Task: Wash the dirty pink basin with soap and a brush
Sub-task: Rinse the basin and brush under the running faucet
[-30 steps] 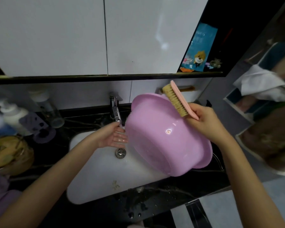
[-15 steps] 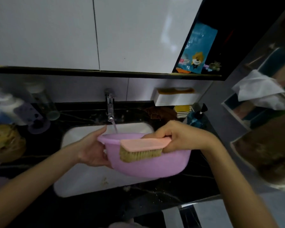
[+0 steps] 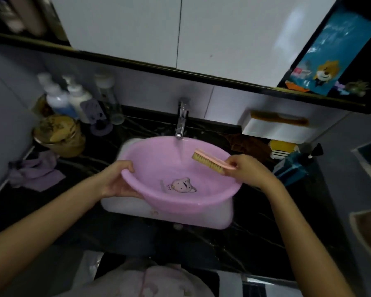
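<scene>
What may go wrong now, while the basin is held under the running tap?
The left hand grips only one side of the pink basin; as water from the faucet fills it, it may tilt and spill. The brush in the right hand is near the stream, so splashing is likely.

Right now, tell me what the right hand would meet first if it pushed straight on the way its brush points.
The right hand, led by the brush, would likely meet the water stream first, then the far wall of the pink basin; depth is unclear.
</scene>
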`<state>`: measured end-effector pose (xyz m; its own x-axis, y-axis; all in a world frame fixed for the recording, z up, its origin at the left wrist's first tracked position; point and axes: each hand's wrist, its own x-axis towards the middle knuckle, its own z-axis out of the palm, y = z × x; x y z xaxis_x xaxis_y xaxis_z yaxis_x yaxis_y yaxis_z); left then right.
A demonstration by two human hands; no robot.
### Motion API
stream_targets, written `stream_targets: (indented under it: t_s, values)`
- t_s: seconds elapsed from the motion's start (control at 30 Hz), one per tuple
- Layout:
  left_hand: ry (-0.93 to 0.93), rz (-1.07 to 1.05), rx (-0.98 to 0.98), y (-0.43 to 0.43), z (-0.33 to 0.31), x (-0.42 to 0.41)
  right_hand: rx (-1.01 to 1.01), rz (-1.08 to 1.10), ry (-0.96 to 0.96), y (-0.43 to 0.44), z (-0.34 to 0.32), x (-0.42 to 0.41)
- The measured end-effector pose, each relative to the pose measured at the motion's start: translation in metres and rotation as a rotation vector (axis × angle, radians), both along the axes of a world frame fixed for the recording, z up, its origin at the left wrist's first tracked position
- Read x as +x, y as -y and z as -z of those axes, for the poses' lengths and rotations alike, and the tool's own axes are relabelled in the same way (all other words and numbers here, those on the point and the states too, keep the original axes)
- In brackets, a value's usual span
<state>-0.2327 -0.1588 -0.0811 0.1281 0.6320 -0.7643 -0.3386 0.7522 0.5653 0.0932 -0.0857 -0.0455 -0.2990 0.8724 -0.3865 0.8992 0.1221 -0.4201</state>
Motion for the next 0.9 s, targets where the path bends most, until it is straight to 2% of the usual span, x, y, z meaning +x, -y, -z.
stream_targets:
  t_s: [0.07,0.2,0.4,0.5,0.67,0.8,0.9]
  values:
    - [-0.078,-0.047,0.081,0.009,0.002,-0.002,0.01,0.102,0.02,-0.007,0.021,-0.001]
    - [-0.227,-0.051,0.199,0.031,0.024,-0.004,-0.061,0.368,-0.146,-0.009,0.058,-0.005]
    - [-0.225,-0.109,0.271,0.042,0.035,0.005,-0.132,0.549,-0.284,-0.003,0.086,-0.002]
    - [-0.209,-0.111,0.289,0.032,0.045,-0.004,-0.14,0.614,-0.409,0.0,0.079,0.006]
    - [-0.344,-0.051,0.337,0.006,0.077,-0.01,-0.195,0.689,-0.744,0.015,0.044,0.02]
    - [-0.588,0.006,0.351,-0.027,0.098,0.012,-0.115,0.77,-0.837,0.03,0.02,0.027]
    - [-0.565,0.036,0.328,-0.048,0.105,0.027,-0.004,0.876,-0.895,0.037,0.007,0.028]
